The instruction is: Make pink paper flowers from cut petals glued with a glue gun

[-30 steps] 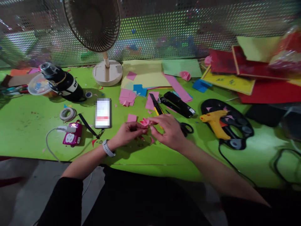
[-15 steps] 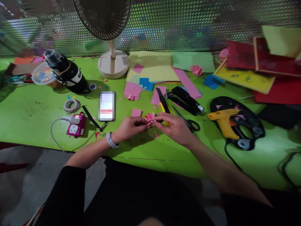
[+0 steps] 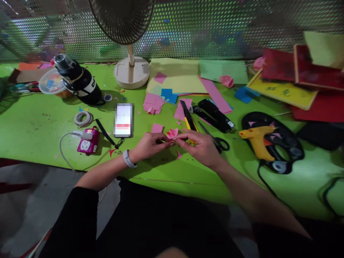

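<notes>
A small folded piece of pink paper (image 3: 172,133) is pinched between both hands, above the green table's near half. My left hand (image 3: 151,145) closes on its left side, fingers and thumb together. From the right, my right hand (image 3: 198,146) grips its other edge between thumb and forefinger. The fingers hide part of the paper. Just behind lies a flat pink paper square (image 3: 157,128). Close to my right hand are a yellow and black utility knife (image 3: 189,116) and black scissors (image 3: 220,143), partly covered by the hand.
A phone (image 3: 123,120), a pink power adapter (image 3: 88,142) and a tape roll (image 3: 82,118) lie on the left. Behind stand a dark bottle (image 3: 80,80) and a fan (image 3: 131,73). A black stapler (image 3: 213,115) and a yellow glue gun (image 3: 258,141) are to the right.
The view has shifted slightly, so the surroundings sit a little further right. Both hands keep their pinch on the pink paper, with hardly any movement of the fingers.
</notes>
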Motion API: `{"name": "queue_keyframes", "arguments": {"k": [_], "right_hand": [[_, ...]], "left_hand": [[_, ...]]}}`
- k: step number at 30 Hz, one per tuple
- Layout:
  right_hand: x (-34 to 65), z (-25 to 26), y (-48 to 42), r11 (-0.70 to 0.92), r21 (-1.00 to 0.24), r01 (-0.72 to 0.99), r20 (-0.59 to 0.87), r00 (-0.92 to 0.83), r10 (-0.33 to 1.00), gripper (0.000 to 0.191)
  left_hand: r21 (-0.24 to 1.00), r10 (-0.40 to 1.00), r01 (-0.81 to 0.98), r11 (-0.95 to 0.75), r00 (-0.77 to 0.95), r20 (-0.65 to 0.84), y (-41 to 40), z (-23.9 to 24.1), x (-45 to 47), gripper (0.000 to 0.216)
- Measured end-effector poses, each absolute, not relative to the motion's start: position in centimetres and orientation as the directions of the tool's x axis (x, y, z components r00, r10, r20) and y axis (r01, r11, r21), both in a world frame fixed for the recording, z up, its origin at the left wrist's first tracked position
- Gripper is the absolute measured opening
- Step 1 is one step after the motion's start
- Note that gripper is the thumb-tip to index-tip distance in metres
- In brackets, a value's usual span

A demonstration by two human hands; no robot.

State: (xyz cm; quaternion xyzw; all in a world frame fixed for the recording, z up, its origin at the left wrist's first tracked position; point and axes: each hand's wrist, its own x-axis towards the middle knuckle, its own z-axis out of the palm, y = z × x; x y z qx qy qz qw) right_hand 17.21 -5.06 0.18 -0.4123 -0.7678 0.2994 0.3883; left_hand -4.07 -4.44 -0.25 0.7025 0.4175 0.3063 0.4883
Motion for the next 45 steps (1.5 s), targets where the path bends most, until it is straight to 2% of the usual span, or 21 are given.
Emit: {"name": "queue_keyframes", "arguments": {"k": [9,14,18,22,28,30,33,35,37,39,42,45], "right_hand": [[17.2,0.5,-4.9,0.389,-0.829,0.402,0.28,-0.304,0.911,0.014],[17.4,0.5,-4.7,0.365,-0.827,0.427,0.256,-0.293,0.921,0.019],[17.7,0.6,-4.5,0.411,-0.79,0.454,0.282,-0.326,0.902,0.018],[18.1,0.7,-4.3,0.523,-0.669,0.529,0.355,-0.391,0.849,0.019],[18.5,0.2,-4.0,0.647,-0.413,0.641,0.442,-0.48,0.758,0.019],[18.7,0.4,-3.7,0.653,-0.291,0.699,0.435,-0.512,0.741,0.019],[19.0,1.8,-2.1,0.672,-0.169,0.721,0.356,-0.591,0.724,0.02],[18.5,2.9,0.4,0.673,-0.191,0.715,0.291,-0.613,0.734,0.021],[17.0,3.8,4.0,0.6,-0.264,0.755,0.248,-0.548,0.799,0.018],[14.3,4.1,8.3,0.512,-0.34,0.789,0.203,-0.47,0.859,0.016],[9.2,3.6,14.4,0.399,-0.436,0.807,0.175,-0.359,0.917,0.022],[4.9,2.5,18.8,0.281,-0.448,0.849,0.122,-0.253,0.96,0.031]], "left_hand": [[0.953,0.885,0.239,-0.186,0.462,0.057,-4.3,-0.2,-4.1,0.026],[0.975,0.886,0.202,-0.095,0.463,-0.01,-3.9,-0.3,-4.3,0.029],[0.98,0.888,0.189,-0.064,0.459,-0.031,-3.8,-0.2,-4.4,0.03],[0.971,0.889,0.206,-0.117,0.459,0.009,-3.8,-0.1,-4.4,0.027],[0.948,0.899,0.179,-0.264,0.402,0.175,-3.5,0.4,-4.4,0.018],[0.977,0.907,0.147,-0.157,0.412,0.084,-3.5,0.6,-4.3,0.023],[0.987,0.861,0.047,0.151,0.484,-0.155,-3.6,0.9,-4.3,0.033],[0.961,0.839,-0.02,0.275,0.493,-0.23,-3.5,0.8,-4.4,0.036],[0.942,0.844,-0.086,0.325,0.477,-0.247,-3.5,0.7,-4.4,0.039],[0.931,0.852,-0.132,0.341,0.462,-0.247,-3.4,0.5,-4.5,0.041],[0.929,0.855,-0.152,0.336,0.464,-0.233,-3.6,0.2,-4.5,0.045],[0.94,0.854,-0.142,0.311,0.476,-0.21,-3.7,-0.1,-4.4,0.048]]}}
